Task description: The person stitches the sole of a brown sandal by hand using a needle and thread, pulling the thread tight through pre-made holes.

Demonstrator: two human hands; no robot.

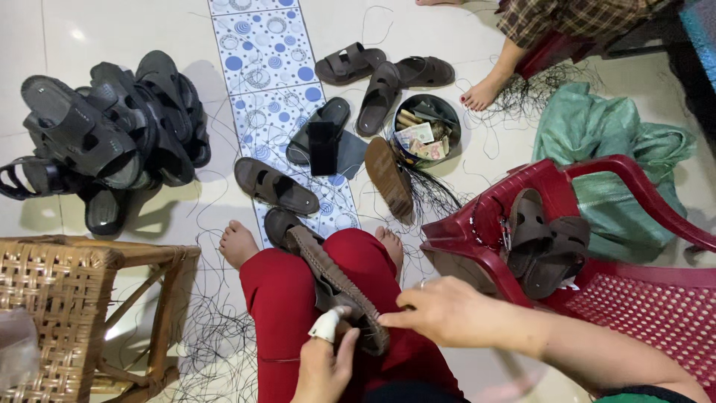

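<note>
A dark brown sandal (333,283) lies across my lap on my red trousers, sole edge up. My left hand (324,364) has a white wrap on one finger and rests on the sandal's near end. My right hand (440,307) pinches the sandal's edge near that same end; a ring shows on one finger. Whether a needle or thread is in the fingers is too small to tell.
A pile of dark sandals (112,134) lies at the left, and loose sandals (274,185) sit on the dotted mat. A round tin (426,128) holds paper notes. A red plastic chair (522,224) carrying sandals, a wicker stool (67,298), a green sack (597,134), and another person's foot (486,91) are nearby. Black threads litter the floor.
</note>
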